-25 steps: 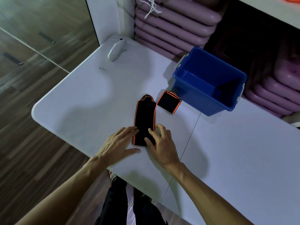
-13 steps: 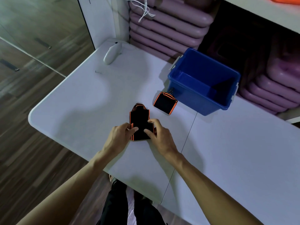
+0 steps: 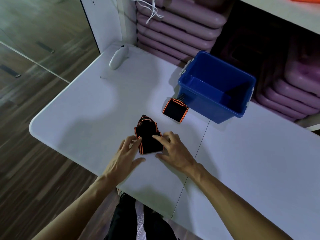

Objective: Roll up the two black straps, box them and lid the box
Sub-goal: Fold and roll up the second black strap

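A black strap with orange edging (image 3: 148, 137) lies partly rolled on the white table (image 3: 83, 108). My left hand (image 3: 123, 156) touches its left edge with the fingertips. My right hand (image 3: 174, 151) presses fingers on the roll's right side. A second strap (image 3: 175, 110), rolled up, sits beside the near-left corner of the open blue box (image 3: 216, 87). The box looks empty inside. No lid is in view.
A white oblong device (image 3: 118, 58) lies at the table's far left corner, with a small pin (image 3: 103, 77) nearby. Stacked purple cushions (image 3: 176, 26) stand behind the table. A seam (image 3: 195, 156) runs across the tabletop. Wooden floor lies to the left.
Both hands have rolled the near strap away from me, so its flat part is much shorter. The second strap and the box have not moved.
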{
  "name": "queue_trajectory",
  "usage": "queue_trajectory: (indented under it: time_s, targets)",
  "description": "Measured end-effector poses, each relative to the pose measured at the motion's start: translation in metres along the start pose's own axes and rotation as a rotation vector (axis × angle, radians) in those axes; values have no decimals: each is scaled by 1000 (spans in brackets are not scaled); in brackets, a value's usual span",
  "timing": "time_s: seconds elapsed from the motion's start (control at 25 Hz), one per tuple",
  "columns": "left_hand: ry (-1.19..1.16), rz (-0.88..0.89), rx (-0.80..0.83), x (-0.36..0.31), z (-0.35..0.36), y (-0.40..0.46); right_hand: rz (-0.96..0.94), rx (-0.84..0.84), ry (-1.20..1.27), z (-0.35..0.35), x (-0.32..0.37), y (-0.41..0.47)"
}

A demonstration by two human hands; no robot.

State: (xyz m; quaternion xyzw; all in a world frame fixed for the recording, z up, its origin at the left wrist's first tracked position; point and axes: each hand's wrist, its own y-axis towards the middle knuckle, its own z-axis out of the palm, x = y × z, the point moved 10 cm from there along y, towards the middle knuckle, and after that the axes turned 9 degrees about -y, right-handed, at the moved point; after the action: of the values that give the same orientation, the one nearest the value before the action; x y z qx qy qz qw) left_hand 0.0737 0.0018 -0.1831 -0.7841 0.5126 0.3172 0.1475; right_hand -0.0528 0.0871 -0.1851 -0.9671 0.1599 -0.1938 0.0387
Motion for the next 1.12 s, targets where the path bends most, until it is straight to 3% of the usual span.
queue_trajectory:
  time_s: [0.12,0.32,0.48,0.64,0.76,0.88,1.12]
  targets:
    - [-15,-16,-29,-2,-9,10,-42,-52,-73,-10,2,11]
    - [-221,-104,45,15,-17,23,-89,55,-68,-16,1,23]
    - [-367,-364,6,40,-20,34,15,240,115,-7,1,47]
    - [-561,-466,-3,47,-18,42,89,233,316,-8,-3,51]
    - [-771,-440,69,47,-17,47,146,165,503,-17,0,42]
    - [-691,-380,174,43,-17,55,183,119,522,-17,-1,31]
    - [-647,9,324,-16,-21,77,281,-78,491,-28,-5,-8]
